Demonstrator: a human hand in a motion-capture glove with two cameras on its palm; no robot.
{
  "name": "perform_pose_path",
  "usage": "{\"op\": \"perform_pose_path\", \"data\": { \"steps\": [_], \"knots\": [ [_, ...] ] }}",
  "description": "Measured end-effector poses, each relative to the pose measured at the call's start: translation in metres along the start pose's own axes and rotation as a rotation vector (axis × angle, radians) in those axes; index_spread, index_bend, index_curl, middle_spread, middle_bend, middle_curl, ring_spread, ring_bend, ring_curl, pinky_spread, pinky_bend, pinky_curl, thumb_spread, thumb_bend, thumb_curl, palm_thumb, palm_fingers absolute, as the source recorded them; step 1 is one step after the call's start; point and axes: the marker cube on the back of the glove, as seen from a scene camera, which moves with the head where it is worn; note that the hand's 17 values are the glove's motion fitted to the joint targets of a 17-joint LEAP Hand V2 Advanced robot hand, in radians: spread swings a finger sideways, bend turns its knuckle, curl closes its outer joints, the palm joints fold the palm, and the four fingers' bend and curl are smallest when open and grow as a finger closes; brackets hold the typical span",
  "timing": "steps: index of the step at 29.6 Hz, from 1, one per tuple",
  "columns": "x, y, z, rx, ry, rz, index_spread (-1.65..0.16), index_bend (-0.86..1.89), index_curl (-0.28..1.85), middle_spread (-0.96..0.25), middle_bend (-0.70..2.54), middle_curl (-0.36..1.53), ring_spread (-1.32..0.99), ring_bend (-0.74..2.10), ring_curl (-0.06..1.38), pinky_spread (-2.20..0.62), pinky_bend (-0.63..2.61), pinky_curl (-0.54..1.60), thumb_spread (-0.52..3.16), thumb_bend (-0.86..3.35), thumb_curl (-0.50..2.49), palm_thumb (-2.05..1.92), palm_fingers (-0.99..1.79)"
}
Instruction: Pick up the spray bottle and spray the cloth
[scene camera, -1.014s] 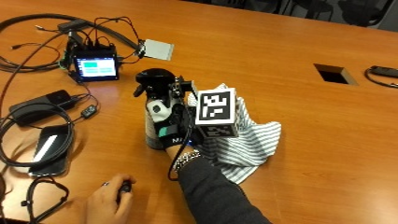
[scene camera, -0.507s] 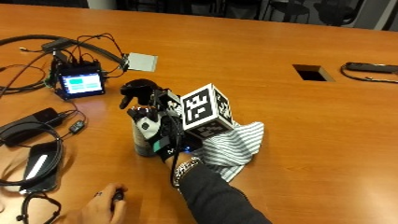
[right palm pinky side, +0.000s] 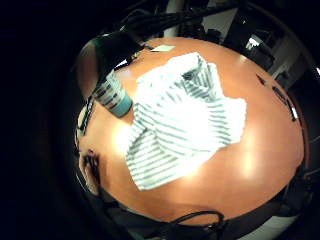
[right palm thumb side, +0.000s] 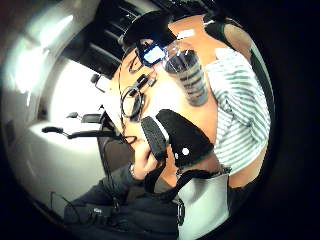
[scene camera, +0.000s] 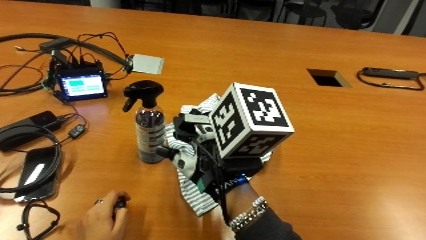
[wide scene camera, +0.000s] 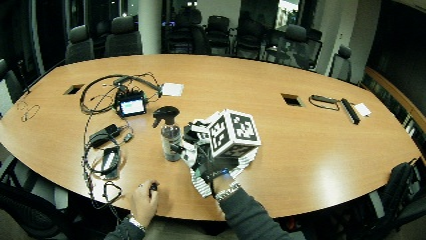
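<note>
The spray bottle (scene camera: 150, 127) stands upright just beside the grip (scene camera: 200, 150), whose fingers hang relaxed above the striped cloth (scene camera: 193, 192).

The person's right hand (scene camera: 200, 155) wears a black glove fitted with white plastic pieces and black straps (a small white dot shows on the black padding in the thumb-side palm view). At that wrist sits a beaded metallic bracelet (scene camera: 245, 214), just above a dark sleeve (scene camera: 269, 231). The left hand (scene camera: 103, 217) is bare, with a band at its wrist (wide scene camera: 136, 223).
</note>
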Motion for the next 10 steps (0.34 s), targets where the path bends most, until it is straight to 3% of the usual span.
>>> {"op": "perform_pose_path", "data": {
  "steps": [10],
  "knots": [
    [0.005, 0.049, -0.007, -0.228, 0.121, -0.046, -0.38, 0.22, 0.35, -0.05, 0.15, 0.37, -0.01, 0.26, 0.33, 0.27, 0.22, 0.33, 1.13, -0.02, 0.36, 0.47, 0.51]
  ]
}}
